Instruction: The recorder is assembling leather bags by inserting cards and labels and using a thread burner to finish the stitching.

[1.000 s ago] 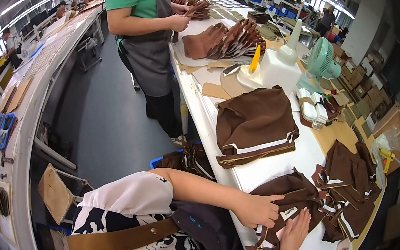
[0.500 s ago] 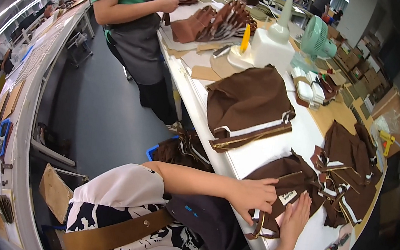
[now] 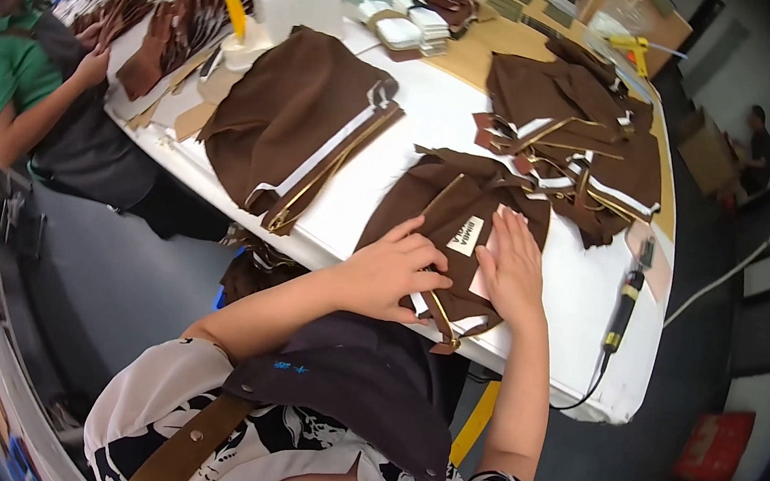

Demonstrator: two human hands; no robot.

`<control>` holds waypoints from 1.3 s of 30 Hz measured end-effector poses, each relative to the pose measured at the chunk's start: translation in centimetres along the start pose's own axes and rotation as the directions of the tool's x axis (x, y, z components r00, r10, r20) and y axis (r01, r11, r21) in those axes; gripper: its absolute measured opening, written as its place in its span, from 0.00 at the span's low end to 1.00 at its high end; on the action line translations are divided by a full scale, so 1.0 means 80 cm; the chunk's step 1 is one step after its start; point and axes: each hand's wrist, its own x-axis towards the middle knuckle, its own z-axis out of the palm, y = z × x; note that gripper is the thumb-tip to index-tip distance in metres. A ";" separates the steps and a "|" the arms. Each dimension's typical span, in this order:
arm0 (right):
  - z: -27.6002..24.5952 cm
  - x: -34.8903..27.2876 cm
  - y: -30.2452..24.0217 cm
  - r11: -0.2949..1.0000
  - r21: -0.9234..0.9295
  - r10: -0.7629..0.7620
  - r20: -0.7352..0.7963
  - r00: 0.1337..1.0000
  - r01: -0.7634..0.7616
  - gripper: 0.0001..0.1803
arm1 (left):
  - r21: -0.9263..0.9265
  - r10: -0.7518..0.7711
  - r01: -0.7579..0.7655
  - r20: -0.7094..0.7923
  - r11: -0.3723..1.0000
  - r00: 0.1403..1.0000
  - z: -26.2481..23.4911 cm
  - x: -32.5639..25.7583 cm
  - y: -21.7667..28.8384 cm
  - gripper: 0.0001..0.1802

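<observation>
A brown fabric piece [image 3: 426, 183] with a gold zipper and white strips lies at the table's near edge. It carries a small white label [image 3: 464, 235] with dark print. Against the label's right side is a pale pink piece [image 3: 483, 274], partly covered by my right hand [image 3: 514, 268], which rests flat with its fingers stretched out. My left hand [image 3: 392, 275] lies on the fabric's left part, fingers spread and bent, close to the zippered lower edge. What lies beneath its fingertips is hidden.
Another zippered brown piece [image 3: 298, 124] lies to the left, with more brown pieces [image 3: 563, 118] beyond at the right. A black corded pen-like tool [image 3: 625, 308] rests at right. Farther back are a white bottle [image 3: 297, 4] and a yellow glue gun [image 3: 631, 50]. A co-worker [image 3: 33, 92] stands far left.
My view has swung to the right, so the table and co-worker appear farther left. Both hands stay on the brown piece, the right one still flat beside the label.
</observation>
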 end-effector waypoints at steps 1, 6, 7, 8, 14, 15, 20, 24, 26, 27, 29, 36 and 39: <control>-0.001 0.001 0.001 1.000 -0.002 0.011 0.010 1.000 -0.011 0.32 | 0.008 -0.018 0.018 -0.007 1.000 1.000 0.002 0.001 0.000 0.33; -0.010 0.032 0.009 0.934 0.343 -0.130 0.063 0.989 0.101 0.27 | 0.013 -0.016 0.018 -0.118 1.000 0.993 -0.002 -0.023 -0.005 0.30; -0.018 0.040 0.012 0.631 0.699 0.176 0.292 0.940 -0.336 0.23 | -0.004 0.032 -0.033 -0.152 0.999 0.988 0.004 -0.025 -0.009 0.30; -0.034 0.051 0.028 0.597 0.758 0.200 0.179 0.963 -0.265 0.22 | -0.018 0.088 -0.093 -0.185 0.996 0.979 0.017 -0.018 -0.012 0.29; -0.021 0.148 0.164 0.841 0.476 0.411 -0.256 0.875 -0.256 0.37 | -0.033 0.074 -0.082 -0.207 0.996 0.976 0.030 -0.014 -0.006 0.29; -0.010 0.164 0.166 0.798 0.517 0.446 -0.163 0.880 -0.308 0.38 | -0.022 0.054 -0.061 -0.220 0.998 0.974 0.032 -0.017 -0.010 0.29; -0.005 0.188 0.180 0.714 0.624 0.378 0.040 0.925 -0.318 0.39 | -0.027 0.051 -0.059 -0.223 0.998 0.974 0.031 -0.014 -0.010 0.29; -0.012 0.183 0.164 0.821 0.468 0.341 0.056 0.938 -0.326 0.37 | -0.025 0.045 -0.052 -0.229 0.998 0.972 0.031 -0.015 -0.011 0.29; -0.011 0.176 0.171 0.821 0.446 0.388 0.024 0.921 -0.357 0.37 | -0.027 0.051 -0.058 -0.217 0.998 0.975 0.033 -0.012 -0.011 0.29; -0.013 0.176 0.167 0.824 0.444 0.384 0.024 0.923 -0.354 0.37 | -0.025 0.049 -0.056 -0.221 0.998 0.974 0.033 -0.013 -0.010 0.29; -0.016 0.176 0.158 0.901 0.267 0.375 -0.083 0.923 -0.342 0.37 | -0.028 0.044 -0.052 -0.236 0.998 0.971 0.034 -0.014 -0.009 0.30; -0.028 0.171 0.135 0.911 0.243 0.328 0.066 0.942 -0.334 0.34 | -0.058 0.030 -0.043 -0.197 0.997 0.980 0.029 -0.017 -0.007 0.32; -0.026 0.169 0.141 0.940 0.183 0.310 -0.099 0.946 -0.289 0.35 | -0.062 0.037 -0.050 -0.198 0.997 0.979 0.029 -0.015 -0.007 0.32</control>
